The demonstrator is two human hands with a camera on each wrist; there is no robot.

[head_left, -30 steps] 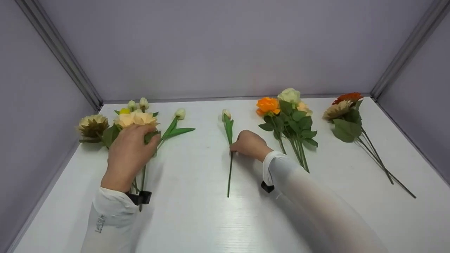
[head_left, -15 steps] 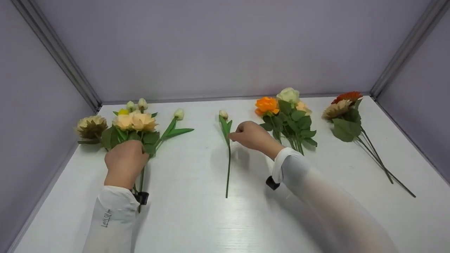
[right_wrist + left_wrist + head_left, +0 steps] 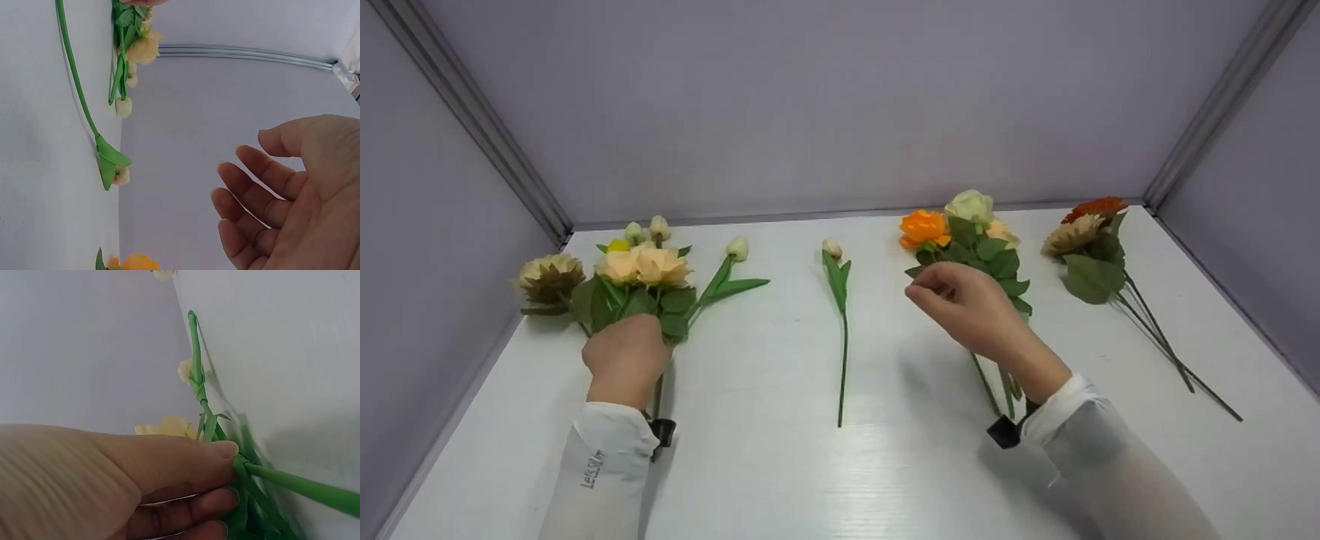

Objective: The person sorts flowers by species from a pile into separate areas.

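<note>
My left hand point(image 3: 628, 356) is over the stems of a bunch at left with peach flowers point(image 3: 645, 265), white tulips and a yellow bloom. In the left wrist view, its thumb and fingers pinch a green flower stem point(image 3: 304, 487); the palm hides part of the bunch. My right hand point(image 3: 971, 307) hovers in front of the rose bunch, fingers loosely curled, with nothing between them. A single white tulip point(image 3: 835, 277) lies upright in the middle of the table, apart from both hands. Another white tulip point(image 3: 735, 259) leans out from the left bunch.
At right is a bunch with an orange rose point(image 3: 924, 228) and a pale green rose point(image 3: 970, 206). Farther right lie a beige flower point(image 3: 1072, 235) and a rust-red flower point(image 3: 1095, 209) with long stems. A brown-yellow flower point(image 3: 550, 280) lies far left. Grey walls point(image 3: 840, 105) enclose the white table point(image 3: 780, 472).
My right hand has let go of the middle tulip and moved right, toward the rose bunch. My left hand has come down off the peach blooms onto the stems.
</note>
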